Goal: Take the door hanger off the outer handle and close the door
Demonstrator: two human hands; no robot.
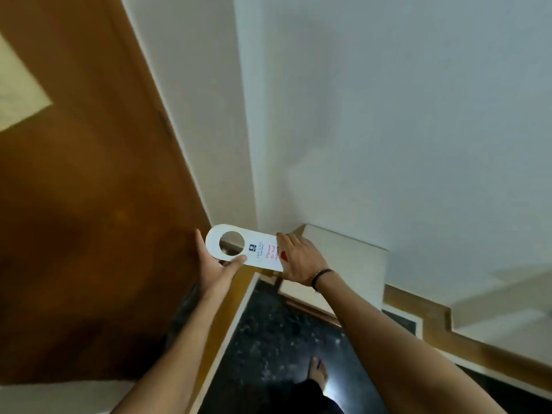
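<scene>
A white door hanger point(254, 249) with a round hole and red "Please do not disturb" lettering is held level in front of me, off any handle. My left hand point(213, 264) pinches its rounded hole end from below, thumb on the rim. My right hand point(298, 258), with a dark band at the wrist, grips the opposite end. The brown wooden door point(89, 204) fills the left of the view, right beside my left hand. No door handle is visible.
A white wall point(388, 115) rises ahead and to the right, with a corner near the hanger. A wooden skirting board point(418, 312) runs along its foot. The floor point(268, 339) is dark speckled stone; my bare foot point(318, 372) stands on it.
</scene>
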